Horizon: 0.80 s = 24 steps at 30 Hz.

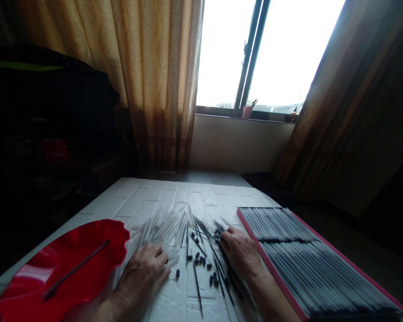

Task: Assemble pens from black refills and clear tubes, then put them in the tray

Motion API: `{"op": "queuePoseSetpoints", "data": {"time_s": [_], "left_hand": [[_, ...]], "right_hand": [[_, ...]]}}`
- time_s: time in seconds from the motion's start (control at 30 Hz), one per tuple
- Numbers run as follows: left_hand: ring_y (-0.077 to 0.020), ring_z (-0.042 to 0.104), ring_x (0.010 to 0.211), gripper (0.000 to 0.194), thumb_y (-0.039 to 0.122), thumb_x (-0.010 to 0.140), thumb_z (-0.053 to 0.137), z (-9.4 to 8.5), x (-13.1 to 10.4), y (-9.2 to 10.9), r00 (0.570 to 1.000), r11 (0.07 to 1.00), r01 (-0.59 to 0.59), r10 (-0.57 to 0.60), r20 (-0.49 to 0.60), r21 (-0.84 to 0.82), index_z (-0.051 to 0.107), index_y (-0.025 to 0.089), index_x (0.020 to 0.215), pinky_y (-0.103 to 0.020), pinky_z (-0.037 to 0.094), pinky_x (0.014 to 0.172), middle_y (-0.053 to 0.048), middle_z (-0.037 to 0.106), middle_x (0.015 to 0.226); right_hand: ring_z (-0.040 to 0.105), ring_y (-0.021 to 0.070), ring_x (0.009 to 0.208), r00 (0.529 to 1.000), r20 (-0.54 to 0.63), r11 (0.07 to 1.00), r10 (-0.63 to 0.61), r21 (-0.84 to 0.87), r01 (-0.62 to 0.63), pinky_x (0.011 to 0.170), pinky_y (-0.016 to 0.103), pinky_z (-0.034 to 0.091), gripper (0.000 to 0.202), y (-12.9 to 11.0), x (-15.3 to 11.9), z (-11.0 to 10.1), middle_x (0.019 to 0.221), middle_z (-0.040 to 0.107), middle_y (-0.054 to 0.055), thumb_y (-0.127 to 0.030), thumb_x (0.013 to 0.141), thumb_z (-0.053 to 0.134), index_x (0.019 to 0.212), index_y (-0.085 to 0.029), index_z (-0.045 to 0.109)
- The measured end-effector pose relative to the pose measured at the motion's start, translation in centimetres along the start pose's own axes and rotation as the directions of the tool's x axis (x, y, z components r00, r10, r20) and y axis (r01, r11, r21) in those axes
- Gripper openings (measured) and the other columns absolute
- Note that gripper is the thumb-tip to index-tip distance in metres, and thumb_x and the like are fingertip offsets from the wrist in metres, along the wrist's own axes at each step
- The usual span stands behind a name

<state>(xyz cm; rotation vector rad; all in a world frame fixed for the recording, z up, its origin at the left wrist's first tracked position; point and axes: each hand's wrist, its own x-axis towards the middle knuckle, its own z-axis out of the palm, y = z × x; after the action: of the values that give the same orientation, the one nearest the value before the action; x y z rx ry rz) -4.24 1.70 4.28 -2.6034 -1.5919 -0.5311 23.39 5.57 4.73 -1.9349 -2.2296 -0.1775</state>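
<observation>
Clear plastic tubes (161,226) lie in a loose pile on the white brick-patterned table. My left hand (143,273) is over the near part of that pile, its fingers curled round a small dark piece at the fingertips. On the right, my right hand (240,250) has its fingers bent down among thin black rods (218,264); what they pinch, if anything, is hidden. Several small black caps (201,260) are scattered between the hands. A red-edged tray (255,241) beside my right forearm holds two rows of filled clear tubes with dark ends.
At the left stands a red scalloped plate (87,268) with one dark stick (77,268) lying in it. Behind the table (134,192) are curtains, a window and a pink cup (247,112) on the sill. Dark furniture fills the left.
</observation>
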Motion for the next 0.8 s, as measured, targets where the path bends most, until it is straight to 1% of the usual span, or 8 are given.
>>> {"op": "queuePoseSetpoints", "data": {"time_s": [0.2,0.27,0.37,0.47,0.53,0.63,0.73,0.8], "left_hand": [[-0.0289,0.067,0.091,0.016,0.012,0.081,0.06,0.5,-0.4,0.3,0.998,0.996,0.019,-0.024,0.061,0.085,0.07,0.024,0.086,-0.046,0.053,0.081,-0.006,0.07,0.094],[-0.029,0.068,0.09,0.017,0.012,0.081,0.059,1.2,-0.6,0.0,0.999,0.994,-0.007,0.004,0.032,0.105,0.069,0.024,0.086,-0.045,0.055,0.08,-0.006,0.071,0.094],[-0.0285,0.07,0.09,0.018,0.015,0.084,0.054,1.9,-0.8,-0.4,0.986,0.986,-0.086,0.104,-0.133,0.14,0.067,0.025,0.091,-0.042,0.057,0.077,-0.006,0.073,0.096],[-0.0236,0.073,0.085,0.02,0.024,0.098,0.04,1.6,-0.9,-0.3,0.894,0.973,-0.169,0.219,-0.391,0.158,0.06,0.024,0.1,-0.034,0.059,0.075,-0.006,0.075,0.094],[-0.0185,0.075,0.078,0.025,0.03,0.103,0.031,0.9,-0.9,0.0,0.85,0.973,-0.219,0.23,-0.474,0.079,0.055,0.024,0.104,-0.025,0.059,0.072,-0.003,0.076,0.088],[-0.0146,0.076,0.068,0.028,0.033,0.106,0.027,0.1,-0.9,0.2,0.863,0.969,-0.22,0.141,-0.485,-0.111,0.053,0.026,0.107,-0.016,0.059,0.062,0.001,0.076,0.081],[-0.0154,0.077,0.079,0.026,0.037,0.105,0.032,0.1,-1.1,-0.1,0.878,0.965,-0.158,0.04,-0.478,-0.209,0.054,0.029,0.116,-0.016,0.06,0.071,0.002,0.078,0.094],[-0.0159,0.076,0.086,0.027,0.039,0.104,0.035,0.5,-1.1,-0.4,0.883,0.96,-0.157,0.033,-0.467,-0.23,0.055,0.03,0.12,-0.017,0.059,0.078,0.002,0.078,0.101]], "right_hand": [[0.066,0.0213,0.083,1.0,-0.001,0.999,0.005,-0.036,-0.005,0.065,0.027,0.042,0.022,-0.2,0.2,0.6,0.092,0.07,0.006,-0.018,0.093,0.049,0.081,-0.022,0.067],[0.066,0.0223,0.084,1.0,0.0,0.999,0.012,-0.053,-0.012,0.065,0.028,0.043,0.022,-0.2,0.2,0.9,0.092,0.07,0.007,-0.015,0.092,0.047,0.082,-0.021,0.066],[0.066,0.0233,0.081,0.998,-0.04,0.999,0.042,-0.009,-0.042,0.065,0.029,0.043,0.022,0.2,0.1,1.2,0.089,0.07,0.009,-0.013,0.091,0.044,0.082,-0.02,0.064],[0.064,0.0221,0.07,0.988,-0.124,0.97,0.09,0.235,-0.059,0.062,0.029,0.042,0.023,0.8,-0.4,0.9,0.078,0.069,0.008,-0.022,0.093,0.042,0.082,-0.02,0.062],[0.062,0.0202,0.066,0.986,-0.141,0.863,0.089,0.506,-0.005,0.061,0.028,0.043,0.024,1.1,-0.8,0.2,0.074,0.067,0.005,-0.031,0.093,0.044,0.083,-0.02,0.063],[0.059,0.0176,0.066,0.991,-0.093,0.533,0.092,0.846,0.03,0.061,0.026,0.046,0.025,1.3,-1.3,-0.9,0.073,0.065,0.003,-0.041,0.086,0.054,0.084,-0.019,0.065],[0.053,0.0142,0.06,0.982,0.001,0.229,0.187,0.972,-0.044,0.056,0.023,0.044,0.027,1.2,-1.7,-1.3,0.069,0.06,0.0,-0.046,0.079,0.065,0.083,-0.019,0.067],[0.049,0.0123,0.057,0.969,0.058,0.101,0.238,0.991,-0.085,0.052,0.021,0.041,0.029,1.1,-1.8,-1.2,0.066,0.057,-0.001,-0.047,0.075,0.07,0.083,-0.019,0.068]]}}
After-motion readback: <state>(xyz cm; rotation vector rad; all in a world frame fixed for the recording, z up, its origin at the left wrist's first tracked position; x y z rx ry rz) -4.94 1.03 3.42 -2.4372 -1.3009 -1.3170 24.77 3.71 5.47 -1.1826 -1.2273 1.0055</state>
